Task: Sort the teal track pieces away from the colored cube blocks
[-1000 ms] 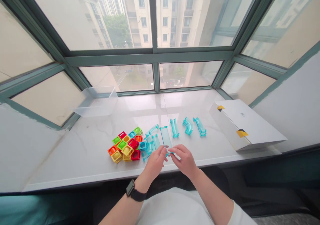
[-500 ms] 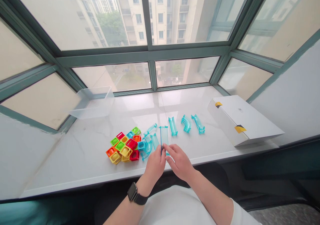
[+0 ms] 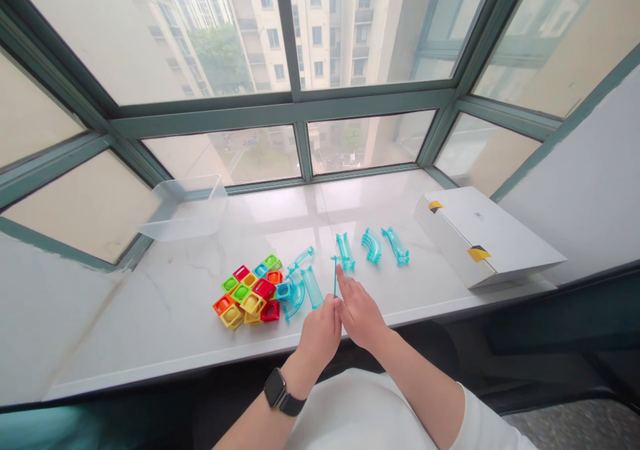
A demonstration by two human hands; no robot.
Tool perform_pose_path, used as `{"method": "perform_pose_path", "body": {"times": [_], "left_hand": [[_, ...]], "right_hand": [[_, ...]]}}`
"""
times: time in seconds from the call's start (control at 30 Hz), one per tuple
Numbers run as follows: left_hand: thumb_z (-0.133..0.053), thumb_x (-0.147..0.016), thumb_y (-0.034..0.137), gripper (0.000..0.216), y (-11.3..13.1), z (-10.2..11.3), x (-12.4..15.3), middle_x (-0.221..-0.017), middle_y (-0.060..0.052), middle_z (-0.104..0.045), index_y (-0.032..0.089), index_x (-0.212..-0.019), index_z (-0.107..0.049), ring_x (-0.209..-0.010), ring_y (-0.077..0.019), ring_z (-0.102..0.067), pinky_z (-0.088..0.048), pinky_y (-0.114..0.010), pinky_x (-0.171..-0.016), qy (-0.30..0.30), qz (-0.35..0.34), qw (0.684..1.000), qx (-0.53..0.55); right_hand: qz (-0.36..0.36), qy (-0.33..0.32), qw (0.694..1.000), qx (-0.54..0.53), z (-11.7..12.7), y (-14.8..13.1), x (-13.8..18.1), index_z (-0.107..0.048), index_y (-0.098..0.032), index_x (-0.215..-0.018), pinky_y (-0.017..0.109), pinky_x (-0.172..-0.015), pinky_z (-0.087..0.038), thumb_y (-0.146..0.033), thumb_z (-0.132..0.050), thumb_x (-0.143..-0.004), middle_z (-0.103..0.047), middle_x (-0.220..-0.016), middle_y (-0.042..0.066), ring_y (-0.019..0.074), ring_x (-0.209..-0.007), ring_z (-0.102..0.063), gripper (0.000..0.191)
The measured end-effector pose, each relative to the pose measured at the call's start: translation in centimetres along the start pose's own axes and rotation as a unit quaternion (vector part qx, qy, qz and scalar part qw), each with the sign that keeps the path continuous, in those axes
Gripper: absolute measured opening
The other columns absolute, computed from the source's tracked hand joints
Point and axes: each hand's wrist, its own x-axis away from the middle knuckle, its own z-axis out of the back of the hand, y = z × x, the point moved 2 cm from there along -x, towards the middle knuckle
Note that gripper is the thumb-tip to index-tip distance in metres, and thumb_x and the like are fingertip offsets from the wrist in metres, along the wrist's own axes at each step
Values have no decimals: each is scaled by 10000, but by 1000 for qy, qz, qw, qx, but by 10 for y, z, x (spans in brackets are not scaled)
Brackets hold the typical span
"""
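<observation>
Upright and nearly edge-on, a clear blue toy track piece (image 3: 335, 275) rises from between my hands near the counter's front edge. My left hand (image 3: 321, 330) is closed around its lower end. My right hand (image 3: 361, 311) presses against its right side, index finger stretched along it and thumb near the left hand's fingers. Left of my hands lie a straight blue track piece (image 3: 313, 287), a curved one (image 3: 297, 301) and another piece (image 3: 301, 259). Beside them is a pile of red, yellow, green, orange and blue hollow blocks (image 3: 250, 295).
Farther right lie a straight track piece (image 3: 345, 250), a curved one (image 3: 371, 245) and a sloped one (image 3: 396, 246). A white box (image 3: 493, 233) with yellow-black tabs stands at the right. A clear plastic bin (image 3: 187, 227) sits at the back left, below the windows.
Both hands have moved slightly right with the track piece, which has turned from partly face-on to almost edge-on. My right index finger reaches higher along it. The other pieces stay put.
</observation>
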Motion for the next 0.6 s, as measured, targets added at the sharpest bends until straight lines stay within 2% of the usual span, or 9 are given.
{"method": "perform_pose_path", "body": {"times": [0.2, 0.3, 0.37, 0.5, 0.6], "left_hand": [[-320, -1087, 320, 230, 5, -2, 1, -781, -71, -681, 239, -1046, -531, -683, -263, -690, -359, -328, -580, 14, -4, 999, -28], [-367, -1078, 302, 181, 2, -1, 0, -703, -34, -625, 253, -973, -507, -600, -243, -641, -323, -319, -552, 59, 7, 998, -33], [-391, -1071, 304, 181, -2, 3, -2, -676, -18, -590, 262, -926, -492, -574, -231, -610, -315, -314, -549, 90, 10, 996, -12], [-419, -1064, 348, 234, -9, 12, -6, -656, -4, -562, 266, -851, -475, -562, -216, -563, -325, -314, -558, 116, 24, 990, 73], [-418, -1062, 405, 292, -12, 12, -8, -661, -9, -558, 266, -810, -468, -576, -213, -544, -342, -326, -577, 124, 40, 983, 129]], "right_hand": [[-41, -10, 997, 62, 1, 6, -3, -98, -265, -1711, 479, -839, -560, -544, -309, -1100, -676, -1176, 151, 326, -962, -641, 705], [-74, 7, 997, 30, 5, 9, -2, -38, -248, -1708, 516, -898, -574, -520, -336, -1102, -657, -1282, 158, 325, -1055, -660, 727], [-81, 19, 996, -10, 9, 12, 1, -57, -254, -1704, 512, -927, -584, -489, -371, -1100, -648, -1308, 150, 305, -1086, -669, 720], [-22, -27, 994, -108, 15, 13, 9, -273, -302, -1656, 457, -956, -600, -386, -511, -1066, -664, -1280, 104, 251, -1093, -673, 642], [42, -48, 988, -139, 16, 9, 16, -509, -315, -1515, 446, -991, -585, -295, -589, -1027, -671, -1263, 90, 247, -1131, -655, 495]]}}
